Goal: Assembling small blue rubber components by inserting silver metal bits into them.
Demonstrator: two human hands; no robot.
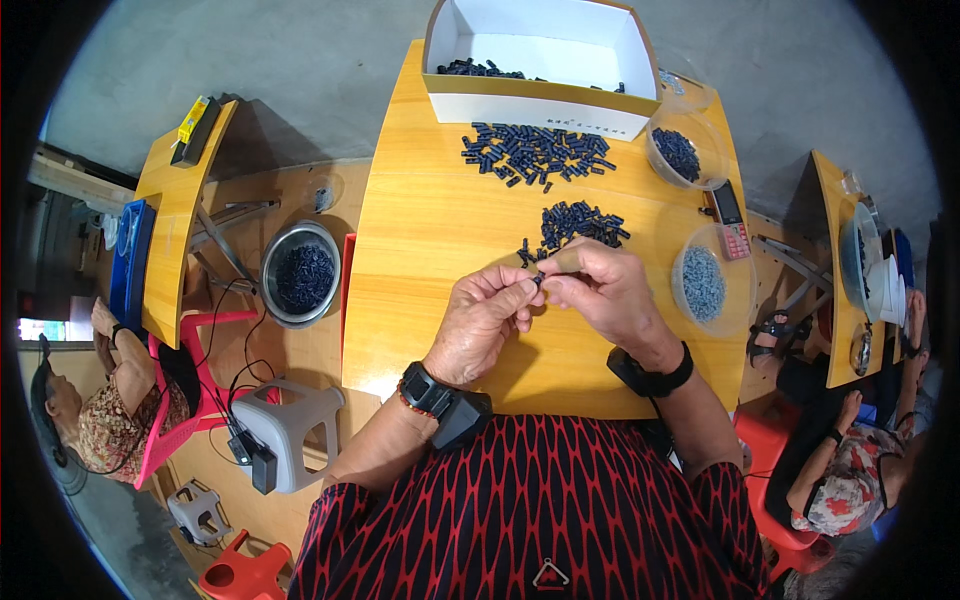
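Over the near half of the yellow wooden table, my two hands meet fingertip to fingertip. My left hand pinches a small dark cylindrical piece between thumb and forefinger. From the other side, the thumb and forefinger of my right hand close on the same spot; what they grip is mostly hidden. Just beyond my fingers lies a small pile of dark cylindrical pieces. A larger pile of the same pieces spreads farther back, before a white box.
At the table's right side stand a clear tub of grey-blue small parts, another of dark pieces, and a mobile phone. Left on the floor are a metal basin and a grey stool. People sit at side tables on both sides.
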